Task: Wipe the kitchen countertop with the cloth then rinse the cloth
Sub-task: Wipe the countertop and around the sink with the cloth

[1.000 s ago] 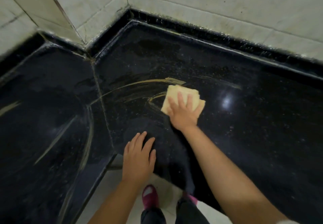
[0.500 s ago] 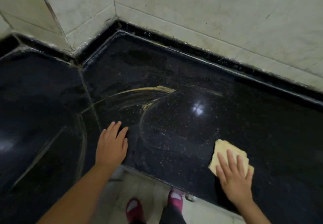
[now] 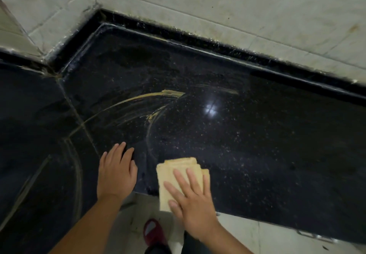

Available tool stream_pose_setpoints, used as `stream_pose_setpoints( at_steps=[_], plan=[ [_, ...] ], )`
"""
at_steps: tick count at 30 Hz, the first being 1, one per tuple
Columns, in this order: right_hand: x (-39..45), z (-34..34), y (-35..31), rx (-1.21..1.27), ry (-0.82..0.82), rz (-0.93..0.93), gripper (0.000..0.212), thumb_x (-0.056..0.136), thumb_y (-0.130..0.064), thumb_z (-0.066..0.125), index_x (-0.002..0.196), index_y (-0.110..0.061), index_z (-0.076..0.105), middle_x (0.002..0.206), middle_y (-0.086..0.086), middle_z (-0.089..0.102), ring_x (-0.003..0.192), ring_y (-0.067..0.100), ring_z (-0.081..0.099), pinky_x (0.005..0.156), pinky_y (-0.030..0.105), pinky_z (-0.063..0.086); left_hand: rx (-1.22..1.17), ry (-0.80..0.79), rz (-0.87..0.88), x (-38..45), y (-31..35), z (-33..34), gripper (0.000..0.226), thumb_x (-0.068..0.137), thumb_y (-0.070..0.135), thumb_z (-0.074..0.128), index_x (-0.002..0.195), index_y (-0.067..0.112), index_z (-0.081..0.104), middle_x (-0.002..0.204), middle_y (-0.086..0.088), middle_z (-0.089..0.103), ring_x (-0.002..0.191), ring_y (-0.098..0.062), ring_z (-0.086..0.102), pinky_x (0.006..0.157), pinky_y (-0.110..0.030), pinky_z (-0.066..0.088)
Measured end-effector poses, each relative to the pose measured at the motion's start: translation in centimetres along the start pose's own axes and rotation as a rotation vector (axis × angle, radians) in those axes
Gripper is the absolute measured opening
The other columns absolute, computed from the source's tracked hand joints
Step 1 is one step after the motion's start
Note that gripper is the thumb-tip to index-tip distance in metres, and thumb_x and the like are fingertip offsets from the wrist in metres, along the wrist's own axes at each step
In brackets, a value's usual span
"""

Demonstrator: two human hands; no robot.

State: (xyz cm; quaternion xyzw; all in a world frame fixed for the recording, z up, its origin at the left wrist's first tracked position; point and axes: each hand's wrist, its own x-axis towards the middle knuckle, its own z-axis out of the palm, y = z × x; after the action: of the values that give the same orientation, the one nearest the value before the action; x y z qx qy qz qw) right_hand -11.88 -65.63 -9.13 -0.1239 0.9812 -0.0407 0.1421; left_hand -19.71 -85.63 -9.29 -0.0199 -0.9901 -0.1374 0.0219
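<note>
A glossy black speckled stone desk (image 3: 247, 135) fills the view, meeting pale grey tiled walls (image 3: 217, 2) along a raised black edge from 9 o'clock round to 3 o'clock; the right hand (image 3: 190, 200), at 6 o'clock, lies flat with straight, spread fingers pressing a folded pale yellow cloth (image 3: 176, 176) onto the desk's front edge, the cloth's near corner hanging just past the edge; the left hand (image 3: 116, 174), just beside it toward 7 o'clock, rests palm down and relaxed on the desk, holding nothing; curved yellowish smear streaks (image 3: 154, 97) cross the desk near the centre; a bright light reflection (image 3: 212, 109) sits toward 1 o'clock; below the edge, a red shoe (image 3: 153, 232) stands on pale floor (image 3: 247, 234)
</note>
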Motion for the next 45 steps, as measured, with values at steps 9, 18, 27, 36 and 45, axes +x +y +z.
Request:
stream_pose_setpoints(
  at_steps=[9, 18, 27, 36, 45],
  plan=[
    [-1.7, -5.0, 14.4, 0.248, -0.054, 0.861, 0.049, 0.097, -0.049, 0.016, 0.144, -0.043, 0.003, 0.157, -0.007, -0.009, 0.144, 0.023, -0.012, 0.114, 0.055, -0.003, -0.061, -0.105, -0.049, 0.2, 1.0, -0.3, 0.040, 0.089, 0.012, 0.054, 0.127, 0.002, 0.051, 0.139, -0.020, 0.043, 0.133, -0.034, 0.034, 0.110, -0.049, 0.021],
    [10.3, -5.3, 2.8, 0.075, -0.076, 0.234, 0.065, 0.086, -0.056, -0.005, 0.146, -0.039, 0.014, 0.158, -0.001, 0.002, 0.145, 0.030, -0.003, 0.106, 0.061, -0.012, -0.040, -0.148, -0.053, 0.2, 1.2, -0.8, 0.047, 0.090, 0.027, 0.035, 0.129, 0.006, 0.050, 0.142, -0.015, 0.040, 0.136, -0.029, 0.031, 0.111, -0.045, 0.017],
    [0.2, -0.5, 1.4, -0.060, -0.002, -0.162, 0.044, 0.097, -0.051, 0.010, 0.132, -0.045, 0.035, 0.154, -0.016, 0.014, 0.144, 0.016, 0.002, 0.107, 0.049, 0.009, 0.029, -0.122, -0.036, -0.1, 0.7, -0.4, 0.052, 0.085, 0.026, 0.025, 0.111, 0.004, 0.065, 0.121, -0.018, 0.060, 0.116, -0.034, 0.055, 0.095, -0.051, 0.040],
    [12.5, -7.9, 6.6, 0.142, -0.108, 0.394, 0.048, 0.099, -0.045, 0.017, 0.145, -0.043, 0.005, 0.156, -0.009, -0.013, 0.144, 0.022, -0.014, 0.110, 0.058, -0.008, 0.091, -0.155, -0.009, 0.3, 0.9, -0.4, 0.054, 0.094, 0.026, 0.018, 0.106, 0.012, 0.068, 0.115, -0.010, 0.066, 0.109, -0.027, 0.061, 0.098, -0.040, 0.024],
    [17.9, -7.9, -2.4, 0.012, -0.206, -0.139, 0.048, 0.098, -0.045, 0.012, 0.146, -0.041, 0.007, 0.156, -0.008, -0.013, 0.142, 0.023, -0.019, 0.107, 0.057, -0.017, 0.130, -0.066, -0.040, 0.6, -0.1, -0.3, 0.046, 0.086, 0.024, 0.029, 0.106, 0.006, 0.067, 0.113, -0.011, 0.066, 0.107, -0.027, 0.062, 0.097, -0.039, 0.025]
  ],
)
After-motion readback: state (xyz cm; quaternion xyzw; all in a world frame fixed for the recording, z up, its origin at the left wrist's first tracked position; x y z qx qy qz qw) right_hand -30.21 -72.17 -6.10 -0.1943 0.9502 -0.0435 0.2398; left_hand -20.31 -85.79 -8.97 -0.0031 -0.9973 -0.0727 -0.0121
